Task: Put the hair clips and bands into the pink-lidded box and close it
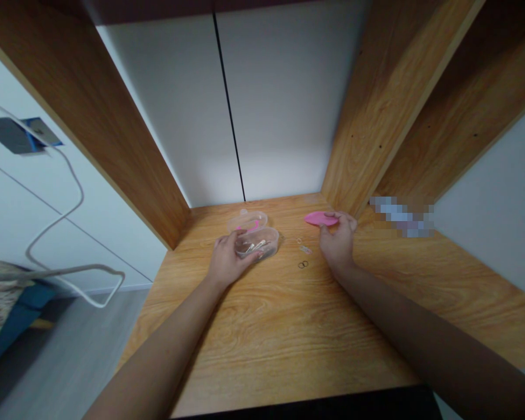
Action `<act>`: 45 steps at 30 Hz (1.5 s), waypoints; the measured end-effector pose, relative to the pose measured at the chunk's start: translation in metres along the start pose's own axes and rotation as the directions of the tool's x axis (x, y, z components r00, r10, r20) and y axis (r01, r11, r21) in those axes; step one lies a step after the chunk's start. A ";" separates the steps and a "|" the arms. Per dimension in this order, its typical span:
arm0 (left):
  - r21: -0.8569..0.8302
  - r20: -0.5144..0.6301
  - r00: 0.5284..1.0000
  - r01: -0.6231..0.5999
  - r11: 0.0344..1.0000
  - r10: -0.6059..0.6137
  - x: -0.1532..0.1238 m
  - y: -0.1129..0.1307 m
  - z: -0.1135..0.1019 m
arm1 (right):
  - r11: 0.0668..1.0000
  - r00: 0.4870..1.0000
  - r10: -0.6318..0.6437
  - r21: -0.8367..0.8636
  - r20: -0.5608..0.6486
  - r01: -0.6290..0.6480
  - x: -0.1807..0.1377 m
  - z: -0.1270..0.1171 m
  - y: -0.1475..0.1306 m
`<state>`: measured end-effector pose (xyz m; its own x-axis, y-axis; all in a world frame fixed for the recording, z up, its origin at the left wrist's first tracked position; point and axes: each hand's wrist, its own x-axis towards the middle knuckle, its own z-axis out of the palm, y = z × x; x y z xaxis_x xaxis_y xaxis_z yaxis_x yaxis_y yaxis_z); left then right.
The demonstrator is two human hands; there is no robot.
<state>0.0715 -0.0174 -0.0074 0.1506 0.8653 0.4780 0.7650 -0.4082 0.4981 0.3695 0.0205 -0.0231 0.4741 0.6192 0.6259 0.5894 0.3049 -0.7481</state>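
Left grip (227,258) closed round left end of clear box (271,251), toward back edge of tabletop (262,332); small items (259,245) inside, clear lid (263,220) behind. Right grip (338,241) pinches right end of pink oval piece (316,219), closer to back edge. Two dark rings (301,265) lie between grips.

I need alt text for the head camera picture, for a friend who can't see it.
A person's left hand grips a clear container of small items, while the right hand holds a pink object. Two dark rings lie on the wooden tabletop between the hands.
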 end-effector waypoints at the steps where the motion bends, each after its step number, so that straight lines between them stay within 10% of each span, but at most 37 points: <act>1: 0.001 0.002 1.000 -0.001 1.000 0.001 0.000 0.000 0.000 | 1.000 1.000 0.000 -0.002 -0.004 0.000 0.000 0.000 0.001; 45: 0.006 -0.055 0.969 -0.242 0.970 0.242 -0.002 0.010 -0.005 | 0.986 0.981 0.002 0.164 0.194 -0.034 -0.010 0.003 -0.019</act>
<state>0.0758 -0.0249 0.0000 0.2961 0.7236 0.6235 0.7100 -0.6034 0.3631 0.3514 0.0105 -0.0156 0.3391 0.7484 0.5701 0.4576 0.3982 -0.7950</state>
